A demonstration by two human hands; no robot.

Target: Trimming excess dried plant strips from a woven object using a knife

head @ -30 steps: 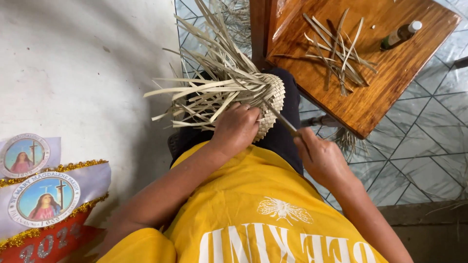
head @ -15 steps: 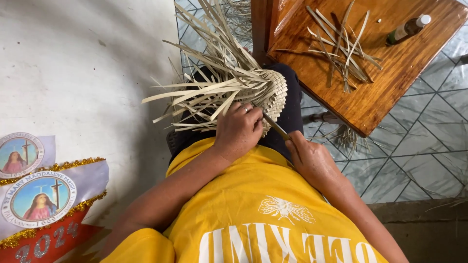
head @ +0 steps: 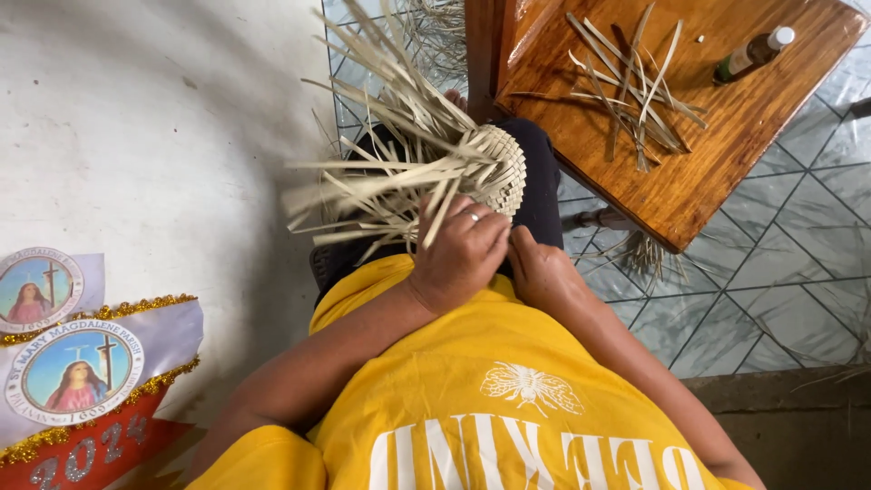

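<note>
Both hands grip the woven palm piece (head: 494,168) on the lap. Left hand (head: 461,254) fingers clasp its lower edge; right hand (head: 535,268) fingers pinch beside them.

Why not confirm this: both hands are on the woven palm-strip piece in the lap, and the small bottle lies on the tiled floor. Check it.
Not quite. The small bottle lies on the wooden table, not the floor, as the head view shows. The left hand and right hand do meet at the woven palm-strip piece.

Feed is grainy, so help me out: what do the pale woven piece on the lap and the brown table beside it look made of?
The pale woven piece looks like dried palm or similar leaf strips: flat, matte, straw-coloured, loose ends splaying out. The left hand and right hand grip it. The brown table looks like varnished wood: visible grain, glossy sheen.
</note>
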